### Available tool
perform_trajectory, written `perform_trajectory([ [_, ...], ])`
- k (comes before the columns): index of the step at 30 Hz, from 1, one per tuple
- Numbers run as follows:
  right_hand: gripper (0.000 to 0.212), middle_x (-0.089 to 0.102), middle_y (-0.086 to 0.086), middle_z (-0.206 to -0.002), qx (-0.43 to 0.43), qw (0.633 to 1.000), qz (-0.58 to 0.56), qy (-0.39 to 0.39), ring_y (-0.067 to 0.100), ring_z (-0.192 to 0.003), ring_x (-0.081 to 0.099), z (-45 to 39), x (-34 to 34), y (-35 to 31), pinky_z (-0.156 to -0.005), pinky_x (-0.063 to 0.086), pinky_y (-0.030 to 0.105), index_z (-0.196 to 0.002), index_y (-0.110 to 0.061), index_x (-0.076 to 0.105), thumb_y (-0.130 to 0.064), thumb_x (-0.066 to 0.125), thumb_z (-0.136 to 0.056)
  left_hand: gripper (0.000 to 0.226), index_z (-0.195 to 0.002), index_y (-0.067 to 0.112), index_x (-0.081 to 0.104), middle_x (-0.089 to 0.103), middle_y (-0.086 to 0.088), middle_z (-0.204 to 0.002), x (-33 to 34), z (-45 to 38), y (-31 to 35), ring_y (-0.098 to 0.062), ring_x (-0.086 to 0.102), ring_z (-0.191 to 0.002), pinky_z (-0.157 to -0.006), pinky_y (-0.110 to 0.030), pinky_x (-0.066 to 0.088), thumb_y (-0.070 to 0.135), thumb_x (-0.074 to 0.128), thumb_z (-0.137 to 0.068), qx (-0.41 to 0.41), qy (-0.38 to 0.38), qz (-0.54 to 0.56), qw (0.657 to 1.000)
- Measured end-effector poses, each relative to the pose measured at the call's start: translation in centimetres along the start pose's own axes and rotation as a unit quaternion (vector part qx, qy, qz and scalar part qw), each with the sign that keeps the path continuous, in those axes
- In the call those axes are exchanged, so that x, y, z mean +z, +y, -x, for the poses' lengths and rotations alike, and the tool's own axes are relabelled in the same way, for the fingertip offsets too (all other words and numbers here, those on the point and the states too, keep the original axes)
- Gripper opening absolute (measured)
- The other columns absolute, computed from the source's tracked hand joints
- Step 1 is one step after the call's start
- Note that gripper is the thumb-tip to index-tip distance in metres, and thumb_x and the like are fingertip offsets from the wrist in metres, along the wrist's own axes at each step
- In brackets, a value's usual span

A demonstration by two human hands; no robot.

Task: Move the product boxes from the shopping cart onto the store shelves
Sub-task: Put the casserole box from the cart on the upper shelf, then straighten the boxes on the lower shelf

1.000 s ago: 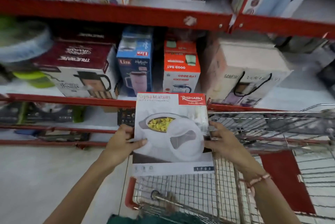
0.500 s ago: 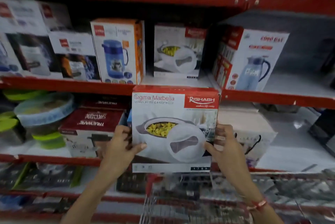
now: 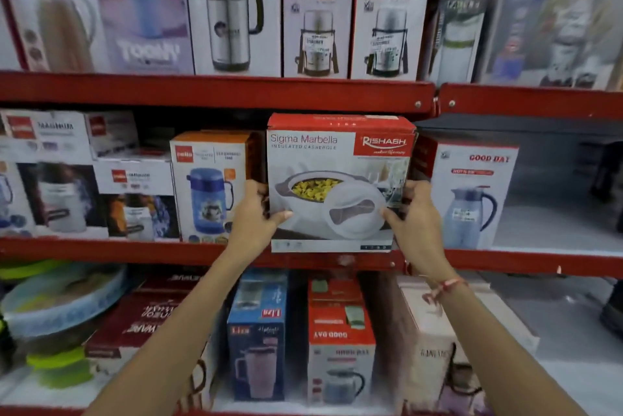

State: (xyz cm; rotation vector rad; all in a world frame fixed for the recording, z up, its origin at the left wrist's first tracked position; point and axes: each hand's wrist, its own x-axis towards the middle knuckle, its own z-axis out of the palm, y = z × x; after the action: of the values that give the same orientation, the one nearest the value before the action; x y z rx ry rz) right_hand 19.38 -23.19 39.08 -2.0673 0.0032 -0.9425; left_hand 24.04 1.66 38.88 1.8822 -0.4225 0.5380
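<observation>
A white and red casserole box (image 3: 337, 176), labelled Sigma Marbella, stands upright at the front of the middle red shelf (image 3: 135, 250). My left hand (image 3: 256, 213) grips its left edge and my right hand (image 3: 414, 213) grips its right edge. The box fills the gap between an orange-topped blue flask box (image 3: 209, 186) and a Good Day jug box (image 3: 472, 193). Its bottom edge is level with the shelf lip. The shopping cart is out of view.
The top shelf (image 3: 215, 90) carries flask and Good Day boxes. The lower shelf holds a blue box (image 3: 258, 334), a red and white box (image 3: 340, 345) and plastic containers (image 3: 57, 308) at left. Bare shelf space (image 3: 553, 227) lies right of the jug box.
Both hands have lifted the casserole box from above the cart up to the middle shelf and into the gap there. My view has tilted upward and the cart has dropped out of sight.
</observation>
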Motion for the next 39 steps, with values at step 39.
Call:
perform_trajectory([
  [39,0.102,0.063,0.001,-0.128,0.174,0.863,-0.024,-0.474,0.019,-0.117,0.059,15.2,18.0,5.1,-0.103,0.048,0.038,-0.151,-0.026,0.008,-0.031,0.072,-0.071,0.050,-0.125,0.008,0.051,0.067,-0.019,-0.100,0.1,13.4,-14.0,-0.021,0.055,-0.084,-0.077,-0.030,0.039,0.038,0.022,-0.098,-0.262,-0.033,-0.064,0.963],
])
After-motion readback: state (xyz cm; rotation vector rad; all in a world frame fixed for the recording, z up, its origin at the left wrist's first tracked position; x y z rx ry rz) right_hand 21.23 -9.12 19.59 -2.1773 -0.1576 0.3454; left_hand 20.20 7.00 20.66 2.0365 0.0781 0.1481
